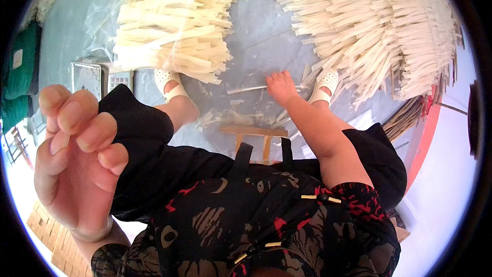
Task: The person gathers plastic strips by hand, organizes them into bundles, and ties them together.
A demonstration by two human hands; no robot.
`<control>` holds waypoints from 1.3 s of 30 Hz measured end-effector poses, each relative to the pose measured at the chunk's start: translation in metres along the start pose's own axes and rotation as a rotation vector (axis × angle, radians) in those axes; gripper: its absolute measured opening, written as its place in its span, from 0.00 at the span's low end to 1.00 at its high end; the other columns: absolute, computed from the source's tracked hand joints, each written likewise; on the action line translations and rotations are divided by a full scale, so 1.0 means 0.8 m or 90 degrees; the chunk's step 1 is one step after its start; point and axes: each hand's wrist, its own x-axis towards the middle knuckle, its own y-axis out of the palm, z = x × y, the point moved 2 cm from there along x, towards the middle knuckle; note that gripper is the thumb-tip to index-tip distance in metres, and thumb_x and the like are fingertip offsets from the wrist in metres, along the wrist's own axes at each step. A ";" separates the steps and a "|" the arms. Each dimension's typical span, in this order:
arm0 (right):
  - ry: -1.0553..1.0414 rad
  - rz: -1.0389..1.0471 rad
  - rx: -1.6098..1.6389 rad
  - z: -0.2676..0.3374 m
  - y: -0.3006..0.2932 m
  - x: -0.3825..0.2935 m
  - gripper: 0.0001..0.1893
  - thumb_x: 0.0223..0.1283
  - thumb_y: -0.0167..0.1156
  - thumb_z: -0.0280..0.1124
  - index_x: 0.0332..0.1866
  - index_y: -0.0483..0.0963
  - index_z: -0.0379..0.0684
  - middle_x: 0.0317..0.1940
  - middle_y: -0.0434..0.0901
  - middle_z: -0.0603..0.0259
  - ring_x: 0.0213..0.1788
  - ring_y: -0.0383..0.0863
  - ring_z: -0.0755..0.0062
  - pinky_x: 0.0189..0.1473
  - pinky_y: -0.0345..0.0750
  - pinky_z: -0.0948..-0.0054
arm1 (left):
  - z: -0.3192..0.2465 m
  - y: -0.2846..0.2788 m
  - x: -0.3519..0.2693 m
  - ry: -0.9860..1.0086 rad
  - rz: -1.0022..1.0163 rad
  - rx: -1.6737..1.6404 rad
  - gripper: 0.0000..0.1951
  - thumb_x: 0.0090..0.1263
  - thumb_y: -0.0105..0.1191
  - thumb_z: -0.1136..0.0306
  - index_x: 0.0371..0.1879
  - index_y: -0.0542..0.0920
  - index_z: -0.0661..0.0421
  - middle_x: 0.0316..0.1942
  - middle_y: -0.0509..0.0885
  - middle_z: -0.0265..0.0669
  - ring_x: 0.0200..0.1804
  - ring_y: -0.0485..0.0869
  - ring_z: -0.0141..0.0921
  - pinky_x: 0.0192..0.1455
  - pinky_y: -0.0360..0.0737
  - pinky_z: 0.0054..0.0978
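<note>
My left hand (78,161) is raised close to the camera at the left, palm showing and fingers curled, with nothing visible between them. Down near the floor, my right hand (282,87) is at a thin pale strip (248,89), which runs out to its left; whether the fingers grip it I cannot tell. Ahead on the left lies a thick pile of flat cream strips (173,27), partly under clear plastic film. A larger spread of similar strips (357,19) covers the floor at the right.
White perforated shoes (167,80) are on my feet. A scale with a keypad (121,79) stands beside the left pile. A small wooden stool (253,130) is between my legs, near scattered scraps. Thin brown sticks (407,117) lie by the right wall; green fabric (23,61) is far left.
</note>
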 end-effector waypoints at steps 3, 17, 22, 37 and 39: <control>0.018 0.049 -0.009 0.007 0.010 -0.006 0.11 0.57 0.52 0.29 0.44 0.76 0.47 0.41 0.79 0.60 0.52 0.77 0.63 0.60 0.65 0.56 | 0.002 -0.006 -0.002 -0.018 0.060 0.005 0.17 0.70 0.43 0.82 0.55 0.64 0.51 0.44 0.65 0.30 0.46 0.65 0.28 0.53 0.68 0.32; 0.122 -0.286 0.054 -0.174 -0.377 -0.095 0.13 0.66 0.50 0.34 0.53 0.73 0.44 0.39 0.83 0.52 0.43 0.82 0.54 0.47 0.76 0.60 | 0.004 0.017 0.024 0.031 0.203 0.193 0.20 0.75 0.44 0.76 0.65 0.66 0.60 0.53 0.75 0.35 0.50 0.78 0.28 0.55 0.79 0.24; 0.300 -0.325 0.189 -0.221 -0.423 -0.281 0.11 0.67 0.53 0.36 0.49 0.74 0.44 0.32 0.84 0.61 0.33 0.82 0.72 0.39 0.78 0.69 | 0.026 0.031 0.051 0.027 0.272 0.200 0.21 0.73 0.47 0.76 0.65 0.67 0.60 0.51 0.79 0.35 0.49 0.79 0.27 0.55 0.79 0.24; 0.887 -0.487 0.732 -0.166 0.188 -0.337 0.12 0.50 0.63 0.39 0.32 0.82 0.41 0.24 0.83 0.59 0.29 0.82 0.64 0.36 0.78 0.65 | -0.013 -0.075 0.089 0.125 -0.063 0.295 0.22 0.71 0.53 0.76 0.65 0.70 0.56 0.51 0.79 0.29 0.48 0.78 0.23 0.53 0.78 0.21; 0.871 -0.471 0.705 -0.151 0.209 -0.312 0.13 0.50 0.63 0.40 0.34 0.82 0.41 0.28 0.84 0.57 0.33 0.83 0.61 0.39 0.78 0.64 | -0.023 -0.092 0.086 0.122 -0.123 0.270 0.22 0.71 0.52 0.76 0.64 0.71 0.54 0.51 0.79 0.30 0.48 0.78 0.23 0.52 0.78 0.21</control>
